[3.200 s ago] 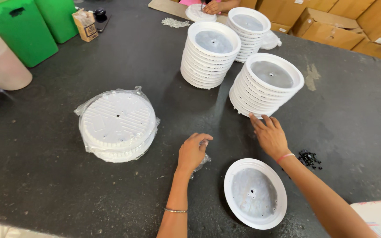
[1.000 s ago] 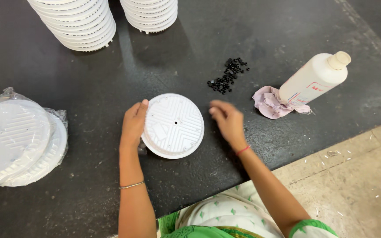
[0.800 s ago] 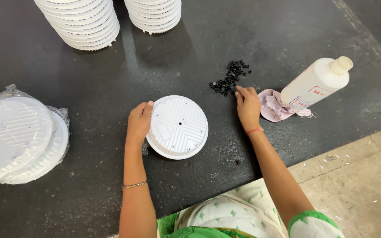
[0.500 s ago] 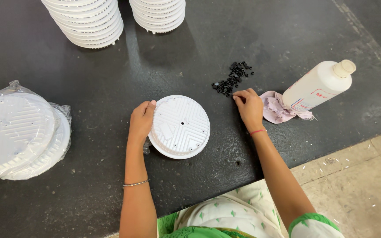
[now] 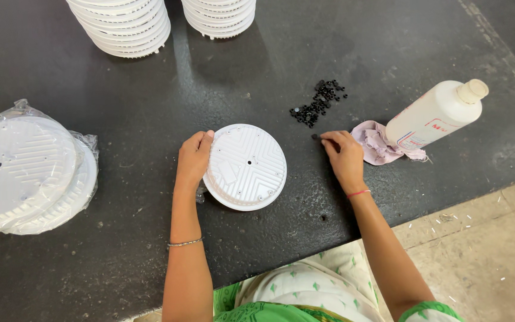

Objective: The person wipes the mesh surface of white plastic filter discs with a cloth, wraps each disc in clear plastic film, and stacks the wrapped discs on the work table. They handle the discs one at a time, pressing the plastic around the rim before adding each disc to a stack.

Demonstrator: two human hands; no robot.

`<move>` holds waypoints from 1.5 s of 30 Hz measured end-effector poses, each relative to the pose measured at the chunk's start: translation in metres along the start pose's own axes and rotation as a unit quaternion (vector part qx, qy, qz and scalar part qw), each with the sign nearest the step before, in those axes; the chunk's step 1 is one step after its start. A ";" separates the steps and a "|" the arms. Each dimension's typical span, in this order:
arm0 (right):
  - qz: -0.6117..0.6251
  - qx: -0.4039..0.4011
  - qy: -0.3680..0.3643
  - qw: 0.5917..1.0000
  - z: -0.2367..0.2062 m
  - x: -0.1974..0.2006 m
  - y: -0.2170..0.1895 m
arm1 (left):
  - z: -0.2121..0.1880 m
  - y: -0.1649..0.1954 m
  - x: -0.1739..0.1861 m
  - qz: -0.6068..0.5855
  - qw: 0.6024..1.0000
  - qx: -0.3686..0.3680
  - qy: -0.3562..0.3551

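While left hand (image 5: 193,160) steadies ribbed disc (image 5: 245,166), right hand (image 5: 344,157) pinches bead (image 5: 315,136)

Bright, even daylight-type light, source apparently far and above. Dark desk (image 5: 120,131) shows pale sheen patch at far centre, between white stacks (image 5: 126,27); speckle and scuffs readable. Short soft shadows fall near side of stacks and under round white disc (image 5: 245,167). White bottle (image 5: 433,113) close to overexposed, slight loss of surface detail. Plastic wrap on left discs (image 5: 28,170) gives small glints. Focus sharp throughout; no motion blur on hands. Mild wide-angle stretch at frame edges.
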State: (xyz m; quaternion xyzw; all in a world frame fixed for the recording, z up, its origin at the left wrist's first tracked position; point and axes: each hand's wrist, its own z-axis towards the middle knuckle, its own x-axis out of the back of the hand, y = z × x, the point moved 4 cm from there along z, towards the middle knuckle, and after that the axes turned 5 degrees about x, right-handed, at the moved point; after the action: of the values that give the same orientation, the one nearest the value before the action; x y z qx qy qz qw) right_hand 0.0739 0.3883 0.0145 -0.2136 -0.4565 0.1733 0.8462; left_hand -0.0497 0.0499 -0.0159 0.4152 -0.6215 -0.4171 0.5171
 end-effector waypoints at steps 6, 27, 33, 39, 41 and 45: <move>-0.047 0.015 -0.010 0.999 0.005 -0.003 -0.003 | 0.007 -0.011 -0.002 0.007 1.000 -0.030 0.007; 0.089 0.111 -0.135 0.981 0.000 -0.046 -0.152 | 0.006 -0.007 0.000 0.012 1.000 0.002 0.021; 0.082 0.114 -0.127 0.982 -0.003 -0.049 -0.149 | 0.008 -0.010 -0.001 0.023 1.000 0.010 0.017; 0.083 0.113 -0.130 0.982 -0.004 -0.046 -0.148 | 0.007 -0.009 -0.001 0.027 0.999 0.009 0.019; 0.079 0.119 -0.127 0.982 -0.006 -0.043 -0.149 | 0.006 -0.007 0.000 0.019 1.000 0.016 0.018; 0.062 0.170 -0.130 0.975 -0.013 -0.037 -0.154 | 0.003 -0.003 0.002 0.007 1.000 -0.001 0.026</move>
State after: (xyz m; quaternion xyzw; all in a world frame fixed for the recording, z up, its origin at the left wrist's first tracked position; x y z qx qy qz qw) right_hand 0.0808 0.2371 0.0624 -0.0700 -0.5121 0.3266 0.7913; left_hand -0.0525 0.0474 -0.0181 0.4209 -0.6103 -0.4035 0.5363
